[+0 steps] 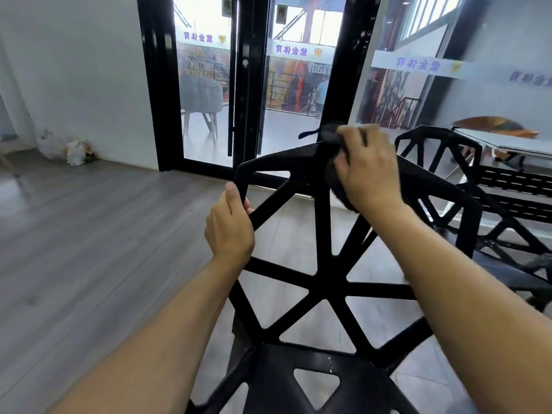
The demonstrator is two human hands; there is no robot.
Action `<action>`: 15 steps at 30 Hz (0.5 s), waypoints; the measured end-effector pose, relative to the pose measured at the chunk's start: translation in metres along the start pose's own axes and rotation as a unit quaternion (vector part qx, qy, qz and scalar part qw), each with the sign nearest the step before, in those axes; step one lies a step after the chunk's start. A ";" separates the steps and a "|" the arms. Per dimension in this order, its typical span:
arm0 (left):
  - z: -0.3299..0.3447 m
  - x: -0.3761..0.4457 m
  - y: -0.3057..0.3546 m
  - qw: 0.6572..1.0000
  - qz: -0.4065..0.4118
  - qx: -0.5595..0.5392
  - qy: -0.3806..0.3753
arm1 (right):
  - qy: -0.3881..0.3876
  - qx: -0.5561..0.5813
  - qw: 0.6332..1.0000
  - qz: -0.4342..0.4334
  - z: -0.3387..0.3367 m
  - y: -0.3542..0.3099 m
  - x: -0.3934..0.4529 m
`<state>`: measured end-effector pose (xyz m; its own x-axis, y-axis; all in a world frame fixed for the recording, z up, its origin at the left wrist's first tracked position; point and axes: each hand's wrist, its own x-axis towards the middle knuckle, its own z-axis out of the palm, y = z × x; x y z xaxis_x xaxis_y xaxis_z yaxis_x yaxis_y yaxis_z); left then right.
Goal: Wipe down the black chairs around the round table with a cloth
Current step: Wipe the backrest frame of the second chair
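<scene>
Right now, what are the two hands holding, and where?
The left hand grips the chair at its backrest's left edge. The right hand presses a dark cloth on its top edge.

Open wood floor (89, 234) is seen to the left of the near black chair (322, 282), unobstructed up to the white wall (74, 70). To the right, passage is blocked by a second black chair (442, 150) just beside it and a table (507, 141) behind
</scene>
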<state>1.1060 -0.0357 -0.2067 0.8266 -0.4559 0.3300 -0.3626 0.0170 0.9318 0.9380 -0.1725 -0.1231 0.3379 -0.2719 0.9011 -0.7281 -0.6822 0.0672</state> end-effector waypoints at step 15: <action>-0.002 0.007 0.003 0.997 -0.007 -0.031 -0.067 | -0.031 0.030 0.997 0.059 0.001 -0.012 0.011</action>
<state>1.1110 -0.0372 -0.2014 0.7645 -0.5720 0.2974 -0.3201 0.0637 0.9452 0.9506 -0.1679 -0.1141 0.2898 -0.3935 0.8724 -0.7286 -0.6818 -0.0655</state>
